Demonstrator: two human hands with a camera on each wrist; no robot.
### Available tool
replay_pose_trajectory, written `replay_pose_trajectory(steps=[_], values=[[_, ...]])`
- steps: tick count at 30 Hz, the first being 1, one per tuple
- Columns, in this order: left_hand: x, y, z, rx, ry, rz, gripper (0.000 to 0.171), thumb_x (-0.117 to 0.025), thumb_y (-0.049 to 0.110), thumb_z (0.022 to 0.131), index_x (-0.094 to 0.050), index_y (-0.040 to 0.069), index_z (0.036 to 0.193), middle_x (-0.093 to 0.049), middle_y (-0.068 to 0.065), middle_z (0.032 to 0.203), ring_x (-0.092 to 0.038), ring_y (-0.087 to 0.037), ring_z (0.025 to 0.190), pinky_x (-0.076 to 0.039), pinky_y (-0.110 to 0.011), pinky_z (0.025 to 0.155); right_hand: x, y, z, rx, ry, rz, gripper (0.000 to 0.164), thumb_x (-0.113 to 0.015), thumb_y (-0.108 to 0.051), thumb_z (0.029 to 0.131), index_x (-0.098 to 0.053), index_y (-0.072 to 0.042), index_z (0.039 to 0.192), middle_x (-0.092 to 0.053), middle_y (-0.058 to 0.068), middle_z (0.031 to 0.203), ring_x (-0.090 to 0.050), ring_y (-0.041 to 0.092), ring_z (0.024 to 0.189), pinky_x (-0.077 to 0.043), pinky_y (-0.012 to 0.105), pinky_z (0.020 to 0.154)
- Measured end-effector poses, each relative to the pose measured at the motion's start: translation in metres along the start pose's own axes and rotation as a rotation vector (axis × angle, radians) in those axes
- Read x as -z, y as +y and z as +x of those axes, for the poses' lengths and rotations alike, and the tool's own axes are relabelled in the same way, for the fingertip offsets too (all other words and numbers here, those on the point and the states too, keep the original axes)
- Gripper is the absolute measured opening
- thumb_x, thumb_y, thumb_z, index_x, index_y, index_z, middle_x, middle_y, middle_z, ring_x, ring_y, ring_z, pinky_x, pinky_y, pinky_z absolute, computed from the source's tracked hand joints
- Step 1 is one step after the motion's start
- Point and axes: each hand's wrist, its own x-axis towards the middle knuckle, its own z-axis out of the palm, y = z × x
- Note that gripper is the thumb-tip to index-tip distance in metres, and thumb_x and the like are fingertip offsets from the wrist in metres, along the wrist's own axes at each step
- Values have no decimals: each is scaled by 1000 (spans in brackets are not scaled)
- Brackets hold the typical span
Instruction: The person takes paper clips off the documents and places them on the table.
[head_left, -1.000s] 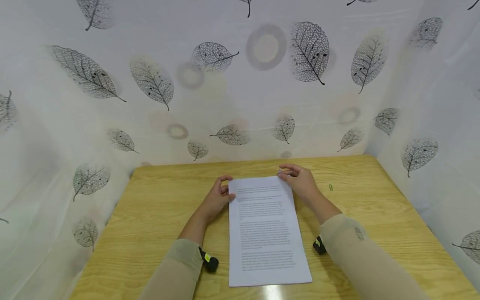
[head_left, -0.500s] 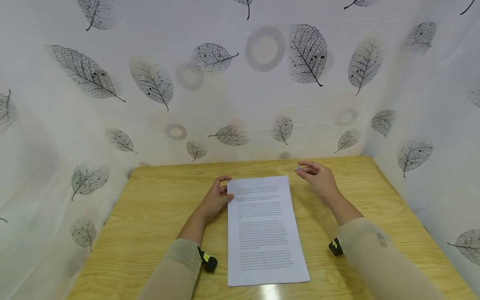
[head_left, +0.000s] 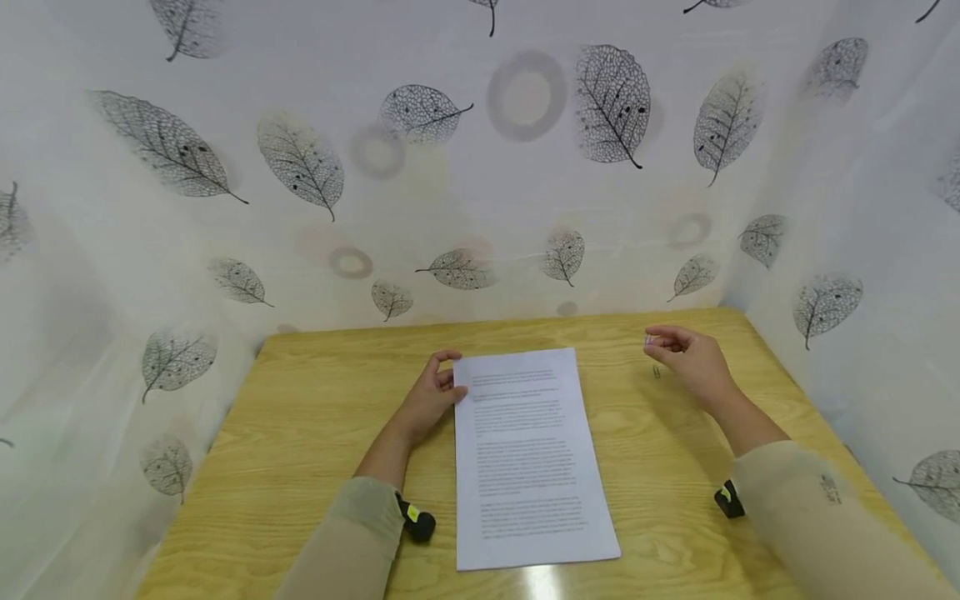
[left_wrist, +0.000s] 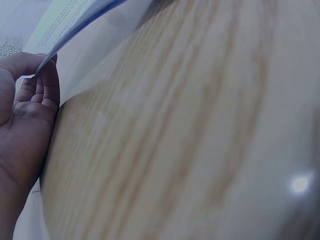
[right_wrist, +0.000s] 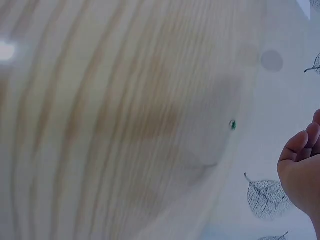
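My left hand [head_left: 431,397] pinches a stack of printed paper [head_left: 525,467] at its left edge, close to the far corner. In the left wrist view the thumb and fingers meet around the raised edge of the sheets [left_wrist: 75,30]. Off to the right, my right hand [head_left: 693,362] is above the table and pinches a small pale purple item [head_left: 648,340] between thumb and fingertips; its exact kind I cannot tell. Just below those fingertips lies a green paper clip [head_left: 656,372], also visible in the right wrist view as a green clip [right_wrist: 233,124].
A wood-grain table [head_left: 322,433] carries everything. White sheeting with a leaf print [head_left: 480,192] stands behind it and on both sides. Black wrist cameras sit at the left cuff [head_left: 420,525] and the right cuff [head_left: 729,500].
My right hand has moved right, away from the paper's far right corner, carrying the small purple item toward the green paper clip. The left hand and the stack have stayed put.
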Motion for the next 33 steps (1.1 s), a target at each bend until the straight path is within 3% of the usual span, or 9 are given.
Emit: replay_pose_trajectory(steps=[6, 14, 23, 33], values=[[0, 0, 0, 6, 4, -19, 64, -58, -9, 105, -36, 17, 159, -64, -23, 146, -68, -20, 110, -57, -31, 91, 16, 16, -3, -23, 7, -75, 50, -70, -37, 107, -65, -8, 148, -66, -20, 101, -64, 12, 95, -52, 24, 70], [0, 2, 1, 6, -1, -21, 65, -58, -10, 105, -35, 16, 160, -64, -23, 145, -68, -19, 109, -56, -30, 92, 28, 35, 6, -18, -107, -266, 44, -66, -27, 109, -63, -3, 146, -71, 14, 116, -66, 18, 92, -53, 28, 71], [-1, 0, 2, 9, -3, -25, 65, -58, -9, 105, -35, 15, 160, -65, -22, 142, -68, -20, 108, -56, -31, 92, 29, 56, 18, -31, -159, -375, 40, -70, -21, 106, -65, -2, 140, -74, 15, 109, -66, 18, 87, -51, 31, 77], [1, 1, -1, -3, -10, -20, 64, -59, -8, 105, -35, 15, 160, -64, -22, 143, -68, -17, 108, -56, -29, 92, 27, 67, 24, -38, -208, -374, 41, -68, -21, 107, -64, 1, 141, -73, 20, 113, -69, 26, 93, -54, 33, 76]])
